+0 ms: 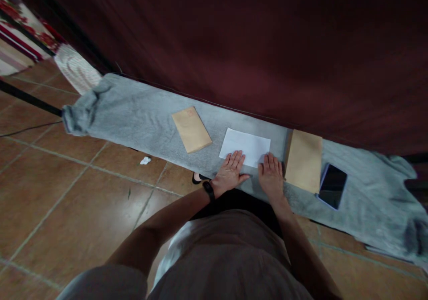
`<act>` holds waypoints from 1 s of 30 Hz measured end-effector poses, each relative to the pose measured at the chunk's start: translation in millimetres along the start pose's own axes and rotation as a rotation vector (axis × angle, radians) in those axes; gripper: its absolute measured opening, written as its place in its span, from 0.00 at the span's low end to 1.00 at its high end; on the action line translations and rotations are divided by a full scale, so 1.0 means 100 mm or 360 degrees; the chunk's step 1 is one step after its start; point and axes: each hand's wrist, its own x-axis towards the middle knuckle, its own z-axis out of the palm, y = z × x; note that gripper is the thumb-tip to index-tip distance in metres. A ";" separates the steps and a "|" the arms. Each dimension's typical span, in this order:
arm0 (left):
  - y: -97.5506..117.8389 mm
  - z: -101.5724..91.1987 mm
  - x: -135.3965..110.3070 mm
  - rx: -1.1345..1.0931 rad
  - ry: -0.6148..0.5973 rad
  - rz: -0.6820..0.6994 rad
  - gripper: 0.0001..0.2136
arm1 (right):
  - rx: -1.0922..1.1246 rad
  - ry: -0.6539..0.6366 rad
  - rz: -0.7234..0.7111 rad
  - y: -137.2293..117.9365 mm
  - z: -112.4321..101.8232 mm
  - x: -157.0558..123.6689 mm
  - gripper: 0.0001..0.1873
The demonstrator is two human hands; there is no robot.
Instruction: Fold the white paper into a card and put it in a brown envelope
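Note:
A white sheet of paper (247, 145) lies on a grey cloth (140, 117) spread over the floor. My left hand (230, 171) rests flat on the paper's near left edge, fingers stretched out. A dark band sits on that wrist. My right hand (270, 175) lies flat on the paper's near right corner, fingers together and extended. A brown envelope (191, 129) lies to the left of the paper. A second brown envelope (304, 159) lies just right of my right hand.
A dark phone (332, 186) on a light blue sheet lies right of the second envelope. A dark red curtain (254, 46) hangs behind the cloth. Brown floor tiles (67, 193) stretch to the left, with a small white scrap (145, 160) on them.

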 end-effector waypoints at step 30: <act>-0.58 0.11 0.97 -0.0058 0.0124 -0.0257 0.28 | 0.0157 -0.0160 -0.0174 -0.38 0.05 0.23 0.27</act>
